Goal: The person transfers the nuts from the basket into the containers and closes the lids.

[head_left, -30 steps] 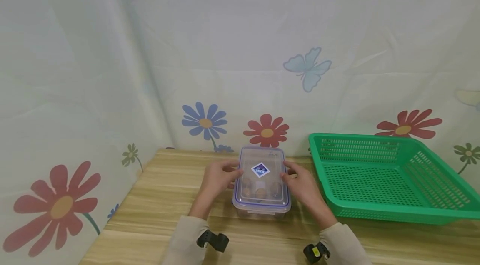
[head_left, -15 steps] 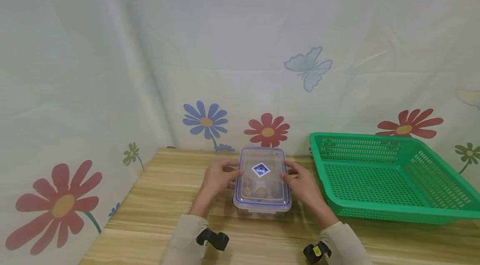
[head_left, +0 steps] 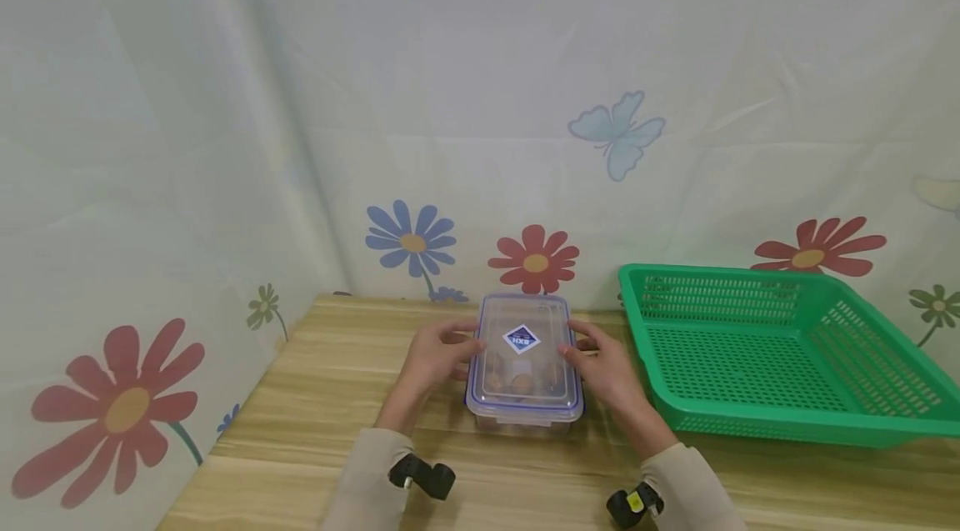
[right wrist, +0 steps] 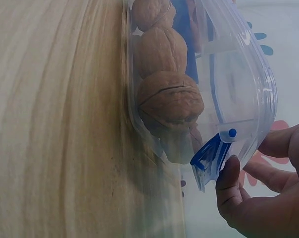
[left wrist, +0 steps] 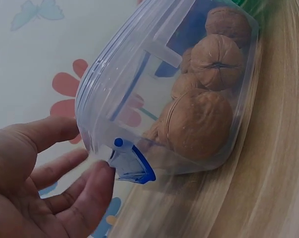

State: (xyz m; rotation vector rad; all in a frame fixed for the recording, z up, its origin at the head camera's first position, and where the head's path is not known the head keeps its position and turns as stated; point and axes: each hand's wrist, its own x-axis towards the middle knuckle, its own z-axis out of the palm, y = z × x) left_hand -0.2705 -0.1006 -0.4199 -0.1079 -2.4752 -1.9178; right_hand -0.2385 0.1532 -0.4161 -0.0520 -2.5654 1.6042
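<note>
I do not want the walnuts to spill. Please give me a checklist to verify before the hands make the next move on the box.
1. Clear box rests flat on the wooden table: ok.
2. Lid sits on the box: ok.
3. Left hand has its thumb at the left side clip: ok.
4. Right hand has a finger on the right side clip: ok.
5. Both clips fully released: cannot tell; each looks swung outward.
6. Green basket stands apart from the box: ok.
</note>
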